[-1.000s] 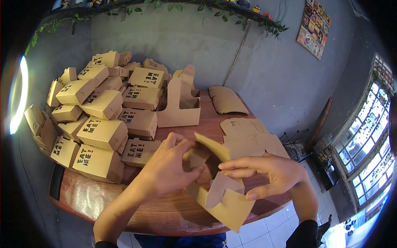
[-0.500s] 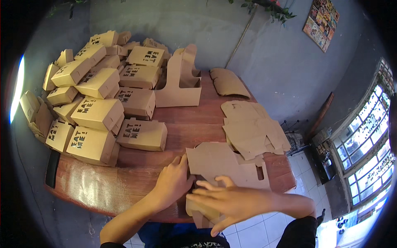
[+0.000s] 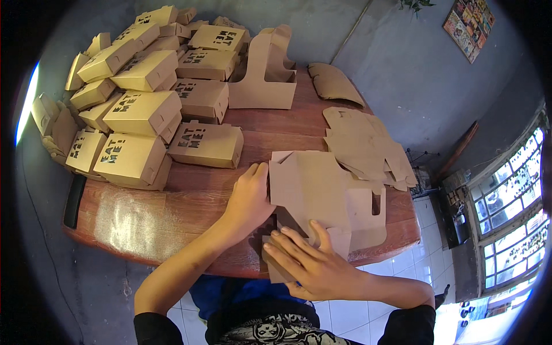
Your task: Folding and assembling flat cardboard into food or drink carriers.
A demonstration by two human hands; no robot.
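A partly folded brown cardboard carrier [image 3: 316, 184] lies at the near right of the table, with a handle slot in its right-hand panel. My left hand [image 3: 250, 192] is closed at its left edge, fingers bent around the cardboard; the thumb is mostly hidden. Lower down, my right hand [image 3: 313, 261] lies over the near end flap, its fingers stretched out and apart, pressing on the cardboard. Part of that flap is covered by the hand.
Many closed brown boxes [image 3: 144, 112] with black lettering are piled at the left. An assembled handled carrier [image 3: 261, 95] stands behind. Flat cardboard blanks [image 3: 362, 141] and a curved brown cardboard piece [image 3: 335, 84] lie on the right. The wooden table [image 3: 195, 201] ends close to me.
The view has tilted down, so everything sits higher in the picture. The carrier's left and near panels now stand more folded. My left hand stays at the left edge, my right at the near flap.
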